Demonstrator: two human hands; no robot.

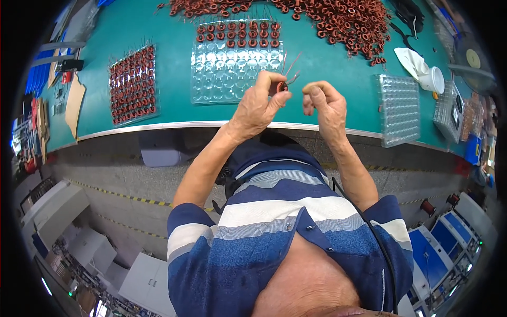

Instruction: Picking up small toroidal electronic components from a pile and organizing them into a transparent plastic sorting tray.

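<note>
Left hand [256, 105]: thumb and finger pinched on one coil [282, 86], wires [293, 64] sticking up and away from the body.
Right hand [328, 108]: fingertips drawn close together, just beside the coil but apart from it; whether they hold anything, I cannot tell.
Coil: above the table [174, 68], by the near right corner of the middle tray [222, 84].
Slip risk: a small round body in a fingertip pinch could twist or drop if a wire were tugged sideways.
Wire risk: the long leads spread apart, so they could bend or hook on a finger.
Middle tray: coils along its far edge, pockets running on toward the near one; it looks thin, so a wrist brushing the near right corner could jog them.
Coil pile [348, 24]: heaped loosely along the table's far edge; wires may tangle if one is pulled out fast.
Tray stack [400, 111]: its near end reaches the table's near edge, where a right elbow could knock it off.
</note>
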